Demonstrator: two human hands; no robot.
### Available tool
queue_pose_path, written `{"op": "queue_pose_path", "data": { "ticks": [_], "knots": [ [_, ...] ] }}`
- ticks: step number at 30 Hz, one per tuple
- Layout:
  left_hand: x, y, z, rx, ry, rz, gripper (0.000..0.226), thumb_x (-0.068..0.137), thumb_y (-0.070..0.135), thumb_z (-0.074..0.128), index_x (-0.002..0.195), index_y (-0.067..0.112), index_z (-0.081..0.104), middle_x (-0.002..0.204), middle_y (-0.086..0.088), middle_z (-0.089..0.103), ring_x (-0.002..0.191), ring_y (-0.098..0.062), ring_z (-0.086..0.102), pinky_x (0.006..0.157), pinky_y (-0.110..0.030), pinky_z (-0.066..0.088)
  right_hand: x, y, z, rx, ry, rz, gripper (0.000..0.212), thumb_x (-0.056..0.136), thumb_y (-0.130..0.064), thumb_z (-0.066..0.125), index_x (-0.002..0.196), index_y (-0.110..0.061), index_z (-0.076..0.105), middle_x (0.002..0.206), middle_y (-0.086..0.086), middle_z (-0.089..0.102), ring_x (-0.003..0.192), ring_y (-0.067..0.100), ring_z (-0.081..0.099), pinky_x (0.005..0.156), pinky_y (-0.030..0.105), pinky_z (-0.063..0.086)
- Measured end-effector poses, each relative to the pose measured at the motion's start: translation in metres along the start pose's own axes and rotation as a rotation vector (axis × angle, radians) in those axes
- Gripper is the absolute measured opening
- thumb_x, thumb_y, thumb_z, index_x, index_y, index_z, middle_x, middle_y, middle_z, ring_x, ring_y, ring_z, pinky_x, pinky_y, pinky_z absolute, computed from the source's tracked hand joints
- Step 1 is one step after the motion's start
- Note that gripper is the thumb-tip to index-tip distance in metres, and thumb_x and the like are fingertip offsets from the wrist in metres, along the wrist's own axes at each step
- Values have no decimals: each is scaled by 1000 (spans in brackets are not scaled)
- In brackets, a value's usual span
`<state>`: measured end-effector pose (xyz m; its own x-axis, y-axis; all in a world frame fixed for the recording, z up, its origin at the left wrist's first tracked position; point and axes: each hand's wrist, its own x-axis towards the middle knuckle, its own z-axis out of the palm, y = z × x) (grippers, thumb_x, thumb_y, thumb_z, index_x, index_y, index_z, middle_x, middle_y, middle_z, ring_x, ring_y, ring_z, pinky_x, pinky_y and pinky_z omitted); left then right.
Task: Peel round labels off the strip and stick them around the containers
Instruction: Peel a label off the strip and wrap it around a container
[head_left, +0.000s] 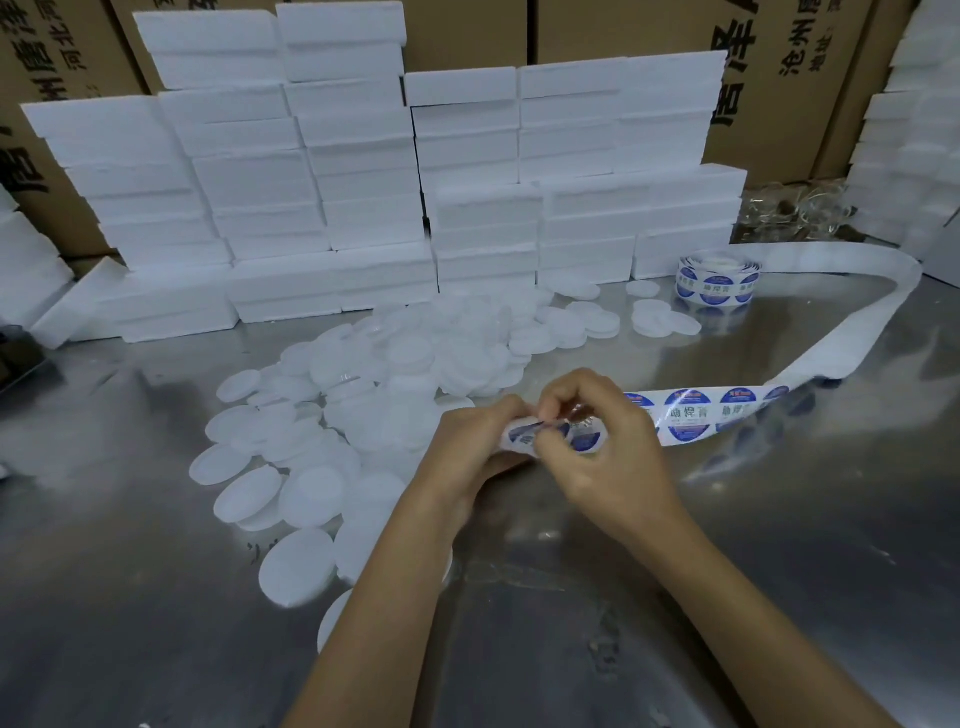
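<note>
Labels (688, 417), round, blue and white, line the strip (831, 332) both hands pinch.

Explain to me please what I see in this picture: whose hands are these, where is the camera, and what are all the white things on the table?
There is no machine here. A person works with two bare hands, and the one camera sits on that person's head, looking forward and down.

The left hand and the right hand meet over the end of a label strip and pinch at a round blue and white label. I cannot tell if it is already peeled free.

On the shiny metal table lies a heap of flat round white containers. Behind stands a roll of labels, and stacked white foam boxes before brown cartons.
</note>
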<state>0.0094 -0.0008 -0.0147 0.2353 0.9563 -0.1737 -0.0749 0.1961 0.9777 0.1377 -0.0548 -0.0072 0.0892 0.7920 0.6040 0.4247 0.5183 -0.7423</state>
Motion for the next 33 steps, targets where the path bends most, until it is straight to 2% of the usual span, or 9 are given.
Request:
{"op": "queue_pose_path", "data": {
  "ticks": [3,9,13,17,20,22,25,29,33],
  "knots": [
    [0,-2,4,44,-9,-25,29,78,22,67,90,-3,75,93,-20,75,86,-21,72,94,-39,58,5,-5,-9,274,73,158,5,72,-8,52,72,-11,49,71,3,55,67,12,52,64,24,44],
    [-2,4,6,72,-63,-50,28,90,39,69,102,15,79,103,-4,78,100,-21,73,88,-37,58,13,0,-25,470,236,356,19,85,-2,53,72,-14,48,60,-6,53,52,7,51,49,17,42],
    [2,13,-4,-112,143,-6,18,94,23,59,103,13,70,106,-12,67,93,-25,67,84,-39,52,16,5,-28,575,237,549,27,90,-3,57,71,-23,55,75,5,63,60,17,62,53,29,52],
    [3,18,-27,-390,270,162,24,102,3,43,113,4,64,113,-11,57,112,-25,65,97,-42,56,17,11,-24,496,217,605,19,90,-4,58,80,-20,55,74,1,68,65,17,70,55,27,55],
    [-2,22,-35,-634,120,150,30,101,-3,43,125,-4,60,101,-18,73,109,-32,70,99,-50,54,16,11,-20,475,165,594,18,89,-2,60,84,-18,55,74,-2,71,70,19,70,67,32,58],
    [-6,25,-32,-733,12,116,31,99,-3,44,126,-5,60,105,-24,74,114,-38,67,100,-54,52,18,5,-14,521,105,559,20,86,2,64,87,-15,54,77,2,73,68,19,68,65,30,59],
    [-10,27,-21,-761,-97,83,32,92,-2,49,122,-6,61,121,-34,65,115,-47,64,99,-58,51,29,-6,-5,517,-2,498,25,82,3,71,93,-14,55,88,9,75,65,14,65,61,22,55],
    [-10,26,-15,-772,-211,60,40,93,7,46,130,-7,54,131,-34,59,123,-46,59,109,-58,43,45,-15,8,469,-80,464,24,81,-2,74,93,-14,57,88,7,75,65,10,64,60,18,50],
    [-9,27,-13,-748,-209,64,37,83,11,57,119,0,57,121,-28,64,110,-41,62,102,-48,51,44,-12,18,388,-54,458,16,83,0,72,93,-9,64,79,2,75,61,2,62,55,12,46]
  ]
}}
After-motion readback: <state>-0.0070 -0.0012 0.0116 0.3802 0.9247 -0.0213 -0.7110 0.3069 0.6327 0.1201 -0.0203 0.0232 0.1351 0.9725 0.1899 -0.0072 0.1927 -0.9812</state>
